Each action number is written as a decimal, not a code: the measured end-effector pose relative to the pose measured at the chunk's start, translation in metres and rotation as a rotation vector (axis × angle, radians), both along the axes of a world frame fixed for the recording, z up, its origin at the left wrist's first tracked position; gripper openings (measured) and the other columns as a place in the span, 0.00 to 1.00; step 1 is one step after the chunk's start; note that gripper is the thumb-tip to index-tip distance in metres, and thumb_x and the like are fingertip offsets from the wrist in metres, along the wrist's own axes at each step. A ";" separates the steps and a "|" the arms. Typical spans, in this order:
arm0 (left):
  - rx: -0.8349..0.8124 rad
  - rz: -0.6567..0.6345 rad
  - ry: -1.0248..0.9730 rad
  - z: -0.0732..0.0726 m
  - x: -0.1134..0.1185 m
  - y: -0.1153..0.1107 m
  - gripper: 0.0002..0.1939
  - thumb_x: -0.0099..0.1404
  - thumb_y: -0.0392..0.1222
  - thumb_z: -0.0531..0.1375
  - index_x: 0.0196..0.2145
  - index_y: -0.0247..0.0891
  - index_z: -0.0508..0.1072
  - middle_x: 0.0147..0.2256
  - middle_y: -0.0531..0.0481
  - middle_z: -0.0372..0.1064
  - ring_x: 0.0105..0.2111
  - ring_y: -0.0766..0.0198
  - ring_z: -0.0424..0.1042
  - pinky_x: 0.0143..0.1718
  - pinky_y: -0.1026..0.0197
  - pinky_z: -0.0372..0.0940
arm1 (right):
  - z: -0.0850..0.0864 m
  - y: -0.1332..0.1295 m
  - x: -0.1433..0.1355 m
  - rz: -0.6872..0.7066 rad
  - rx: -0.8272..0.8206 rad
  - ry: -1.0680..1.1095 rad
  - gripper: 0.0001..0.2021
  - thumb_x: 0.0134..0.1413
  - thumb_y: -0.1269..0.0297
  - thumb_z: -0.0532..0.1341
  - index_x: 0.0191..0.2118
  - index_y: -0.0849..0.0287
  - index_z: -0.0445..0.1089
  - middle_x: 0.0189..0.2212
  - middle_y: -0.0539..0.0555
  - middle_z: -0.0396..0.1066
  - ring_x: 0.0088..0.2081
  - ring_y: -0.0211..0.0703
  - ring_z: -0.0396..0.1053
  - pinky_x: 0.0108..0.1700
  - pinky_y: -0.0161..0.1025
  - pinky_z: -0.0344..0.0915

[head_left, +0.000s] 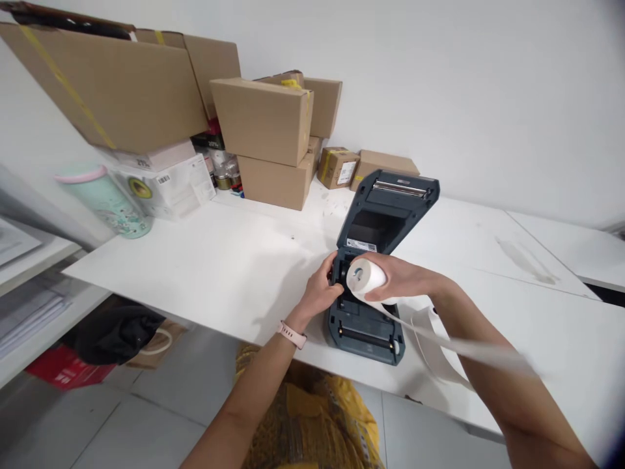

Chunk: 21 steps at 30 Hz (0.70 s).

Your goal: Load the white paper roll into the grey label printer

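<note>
A dark grey label printer (364, 319) stands near the table's front edge with its lid (415, 203) raised. Its roller (366, 337) shows at the front of the base. My right hand (398, 273) is closed round a white paper roll (367, 276) just over the printer's open bay. From the roll a loose paper strip (430, 331) trails to the right, blurred at its far end. My left hand (322, 288), below a pink wristband (291, 334), grips the printer's left side, thumb at the inner edge. Its other fingertips are partly hidden.
Cardboard boxes (263, 120) are stacked at the back left, with smaller boxes (385, 163) behind the printer. A mint tumbler (110, 202) stands at the table's left end beside a white box (170, 189). More white paper (439, 355) curls right of the printer on the white table (234, 260).
</note>
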<state>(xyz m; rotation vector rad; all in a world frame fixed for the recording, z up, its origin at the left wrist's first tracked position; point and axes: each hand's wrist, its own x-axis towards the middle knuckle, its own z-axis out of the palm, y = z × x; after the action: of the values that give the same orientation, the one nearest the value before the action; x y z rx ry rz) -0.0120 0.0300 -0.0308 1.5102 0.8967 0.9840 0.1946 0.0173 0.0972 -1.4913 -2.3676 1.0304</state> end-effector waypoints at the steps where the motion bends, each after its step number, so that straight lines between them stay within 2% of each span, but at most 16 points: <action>1: 0.002 0.002 0.006 0.000 0.000 0.000 0.46 0.55 0.31 0.60 0.70 0.44 0.55 0.67 0.45 0.63 0.65 0.47 0.63 0.67 0.48 0.59 | 0.000 0.003 -0.005 0.020 -0.010 -0.069 0.31 0.41 0.50 0.71 0.53 0.54 0.69 0.51 0.56 0.75 0.48 0.54 0.74 0.49 0.46 0.71; 5: -0.007 0.015 0.023 0.002 -0.001 -0.001 0.46 0.55 0.31 0.59 0.71 0.45 0.56 0.66 0.45 0.63 0.65 0.48 0.64 0.67 0.48 0.59 | -0.009 0.013 -0.017 0.029 -0.065 -0.302 0.31 0.42 0.46 0.71 0.51 0.55 0.68 0.50 0.59 0.74 0.47 0.58 0.73 0.47 0.49 0.71; 8: -0.016 0.015 0.029 0.003 -0.001 -0.002 0.46 0.55 0.31 0.59 0.71 0.45 0.55 0.66 0.46 0.63 0.65 0.48 0.65 0.67 0.48 0.59 | -0.021 0.020 -0.019 0.045 -0.081 -0.352 0.35 0.47 0.40 0.67 0.56 0.57 0.67 0.56 0.61 0.72 0.54 0.62 0.71 0.54 0.52 0.69; 10: -0.021 0.010 0.029 0.004 -0.001 -0.002 0.45 0.55 0.31 0.59 0.71 0.45 0.55 0.66 0.46 0.64 0.65 0.48 0.65 0.67 0.48 0.59 | -0.031 0.022 -0.017 0.054 -0.025 -0.365 0.36 0.52 0.39 0.64 0.61 0.58 0.65 0.60 0.64 0.70 0.59 0.65 0.69 0.58 0.54 0.66; 12: -0.023 0.009 0.024 0.005 -0.001 -0.003 0.45 0.56 0.31 0.59 0.70 0.45 0.56 0.65 0.46 0.64 0.64 0.48 0.66 0.67 0.48 0.60 | -0.041 0.016 -0.015 0.045 0.110 -0.365 0.35 0.57 0.42 0.62 0.64 0.59 0.63 0.63 0.66 0.68 0.63 0.66 0.66 0.61 0.57 0.65; 14: -0.023 0.009 0.015 0.005 -0.001 -0.004 0.44 0.56 0.32 0.59 0.70 0.45 0.57 0.65 0.46 0.65 0.63 0.48 0.66 0.67 0.49 0.60 | -0.049 -0.001 -0.012 0.014 0.292 -0.318 0.33 0.62 0.46 0.59 0.67 0.60 0.62 0.66 0.65 0.64 0.66 0.64 0.62 0.65 0.59 0.62; 16: -0.021 0.008 0.008 0.005 -0.001 -0.004 0.43 0.56 0.32 0.58 0.70 0.45 0.58 0.64 0.47 0.66 0.63 0.48 0.67 0.66 0.49 0.60 | -0.057 -0.029 -0.013 -0.026 0.450 -0.245 0.29 0.68 0.50 0.55 0.68 0.59 0.62 0.68 0.63 0.62 0.68 0.59 0.60 0.66 0.59 0.62; 19: -0.016 0.002 0.013 0.004 -0.002 -0.004 0.42 0.57 0.32 0.58 0.70 0.45 0.58 0.64 0.48 0.66 0.63 0.48 0.67 0.67 0.49 0.60 | -0.071 -0.080 -0.023 -0.043 0.567 -0.188 0.25 0.72 0.54 0.51 0.69 0.53 0.60 0.68 0.58 0.63 0.67 0.53 0.63 0.64 0.56 0.67; 21: -0.011 0.002 0.030 0.003 -0.002 -0.004 0.42 0.58 0.32 0.57 0.70 0.45 0.58 0.65 0.48 0.65 0.63 0.48 0.67 0.66 0.49 0.61 | -0.084 -0.110 -0.036 -0.082 0.666 -0.219 0.27 0.72 0.56 0.52 0.72 0.51 0.55 0.68 0.58 0.62 0.67 0.54 0.63 0.63 0.57 0.69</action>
<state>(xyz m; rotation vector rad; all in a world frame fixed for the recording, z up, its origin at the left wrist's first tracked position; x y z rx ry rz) -0.0144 0.0258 -0.0276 1.5187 0.9236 0.9580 0.1586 -0.0928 0.0132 -1.4533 -2.4011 0.0237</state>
